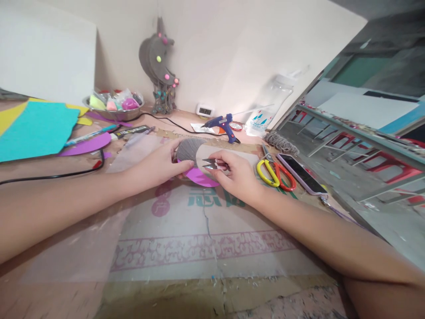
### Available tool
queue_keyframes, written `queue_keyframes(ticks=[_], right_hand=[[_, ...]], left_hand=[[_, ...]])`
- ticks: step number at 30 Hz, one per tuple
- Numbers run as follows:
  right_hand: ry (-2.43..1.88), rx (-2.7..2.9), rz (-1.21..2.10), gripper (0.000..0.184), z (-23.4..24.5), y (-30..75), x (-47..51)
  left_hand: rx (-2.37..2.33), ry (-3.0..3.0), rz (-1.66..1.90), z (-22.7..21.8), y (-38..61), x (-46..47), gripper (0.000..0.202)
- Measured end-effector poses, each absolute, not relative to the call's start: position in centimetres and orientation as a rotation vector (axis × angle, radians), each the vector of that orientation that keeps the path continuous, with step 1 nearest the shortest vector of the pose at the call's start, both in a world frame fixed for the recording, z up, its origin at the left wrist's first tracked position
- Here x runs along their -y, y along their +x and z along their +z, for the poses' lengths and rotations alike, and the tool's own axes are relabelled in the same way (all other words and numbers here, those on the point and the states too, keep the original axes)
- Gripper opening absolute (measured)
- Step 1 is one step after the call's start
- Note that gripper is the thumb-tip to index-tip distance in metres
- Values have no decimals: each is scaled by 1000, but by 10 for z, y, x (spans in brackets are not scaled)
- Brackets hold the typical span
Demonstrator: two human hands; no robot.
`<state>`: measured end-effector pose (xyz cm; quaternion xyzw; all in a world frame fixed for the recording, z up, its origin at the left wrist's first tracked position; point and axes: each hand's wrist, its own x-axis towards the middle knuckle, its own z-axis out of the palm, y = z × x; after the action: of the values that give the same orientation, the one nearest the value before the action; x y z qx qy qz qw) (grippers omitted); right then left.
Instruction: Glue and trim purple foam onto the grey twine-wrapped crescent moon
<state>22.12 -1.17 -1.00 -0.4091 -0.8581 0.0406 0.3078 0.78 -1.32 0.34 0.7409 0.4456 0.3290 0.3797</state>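
My left hand [169, 161] grips a rounded piece partly wound with grey yarn [191, 149], its thumb pressed on the near edge. Purple paper [202, 178] shows below the yarn, and a pale, unwrapped part [207, 155] lies to its right. In my right hand [237, 173] is a pair of small metal thread snips [212, 164], the blades pointing left toward the yarn-wrapped piece. The blade tips are close to the purple paper; whether they touch it I cannot tell. Both hands are over a printed plastic sheet [206, 257].
Scissors with yellow and red handles [275, 173], a phone [302, 173] and grey yarn [281, 142] lie right. Behind are a blue glue gun [224, 126], a small clock [205, 110] and a bottle [270, 104]. Left are turquoise sheets [40, 128] and a metal bowl [114, 114].
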Motion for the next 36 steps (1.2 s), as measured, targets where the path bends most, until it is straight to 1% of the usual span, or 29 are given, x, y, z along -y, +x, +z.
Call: queue_keyframes(ticks=[1, 2, 3, 6, 7, 12, 15, 19, 24, 28, 30, 32, 33, 36], right_hand=[[-1062, 2286, 73, 24, -9, 221, 13], [-1039, 2308, 41, 27, -8, 220, 14], [-1018, 2334, 8, 29, -6, 220, 15], [-999, 2387, -86, 30, -3, 219, 16], [-1005, 2390, -111, 30, -3, 219, 16], [-1057, 2398, -183, 31, -5, 219, 14], [-1054, 2419, -207, 32, -6, 218, 14], [-1067, 2385, -78, 32, -7, 218, 14], [-1194, 2245, 297, 30, -12, 219, 8], [-1218, 2154, 572, 29, -13, 217, 6], [-1190, 2107, 598, 29, -12, 216, 6], [-1166, 2094, 562, 33, -11, 216, 6], [-1156, 2099, 532, 32, -11, 216, 6], [-1116, 2133, 471, 13, -12, 219, 6]], left_hand=[[-1150, 1878, 849, 3, 7, 13, 57], [-1151, 1867, 838, 2, 7, 13, 60], [-1143, 1863, 811, 1, 7, 13, 57], [-1075, 1919, 742, 1, 6, 14, 33], [-1061, 1944, 744, 1, 6, 15, 29], [-1019, 2037, 765, 3, 5, 16, 32], [-1055, 2062, 720, 2, 5, 17, 28], [-1052, 2051, 750, 5, 6, 18, 24], [-1114, 2029, 830, 9, 5, 18, 25], [-1027, 1994, 813, 6, 4, 18, 25], [-978, 1980, 807, 4, 5, 18, 25], [-956, 1989, 791, 3, 5, 19, 26], [-945, 2012, 779, 3, 5, 20, 26], [-954, 2106, 807, 5, 5, 21, 25]])
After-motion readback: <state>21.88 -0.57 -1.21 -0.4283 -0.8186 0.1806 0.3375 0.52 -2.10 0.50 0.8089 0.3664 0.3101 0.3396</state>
